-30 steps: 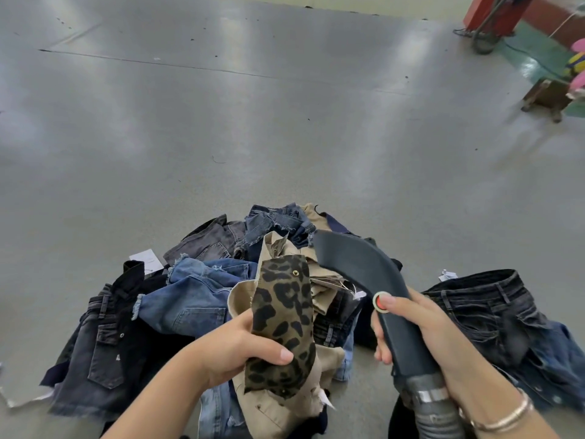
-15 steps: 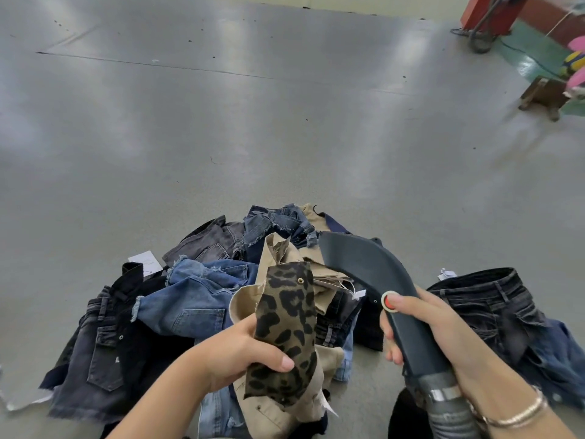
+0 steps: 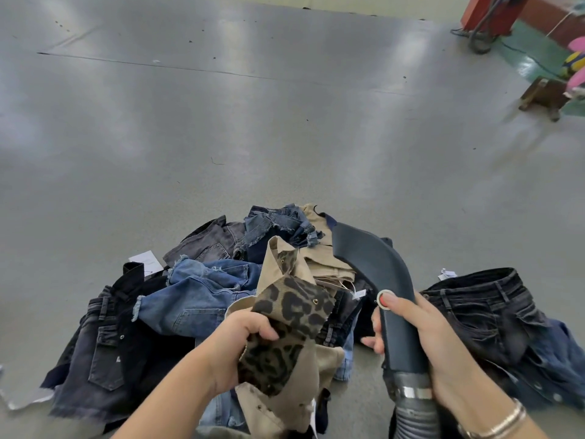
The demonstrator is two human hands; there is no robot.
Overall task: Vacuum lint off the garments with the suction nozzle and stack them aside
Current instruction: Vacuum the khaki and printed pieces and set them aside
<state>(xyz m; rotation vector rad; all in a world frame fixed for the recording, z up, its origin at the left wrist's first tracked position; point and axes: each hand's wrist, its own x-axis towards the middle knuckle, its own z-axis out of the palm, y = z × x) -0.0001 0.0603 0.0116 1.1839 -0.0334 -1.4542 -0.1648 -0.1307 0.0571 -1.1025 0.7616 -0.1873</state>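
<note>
My left hand [image 3: 235,346] grips a tan garment with a leopard-print lining [image 3: 285,337], held up over the pile. In my right hand [image 3: 421,340] is the dark curved suction nozzle [image 3: 376,280], thumb on its round button; its mouth points away toward the pile's far side, just right of the garment. A ribbed hose [image 3: 414,416] runs down from it. The pile of denim shorts [image 3: 196,296] lies on the grey floor below. Dark jeans [image 3: 481,312] lie stacked apart at the right.
White paper tags [image 3: 144,259] lie by the pile's left side. A wooden stool [image 3: 544,96] and a red machine base [image 3: 487,14] stand at the far right. Open grey floor [image 3: 253,122] stretches beyond the pile.
My left hand has turned the tan garment, so the leopard lining is wider and tilted right. The nozzle has shifted slightly right and forward.
</note>
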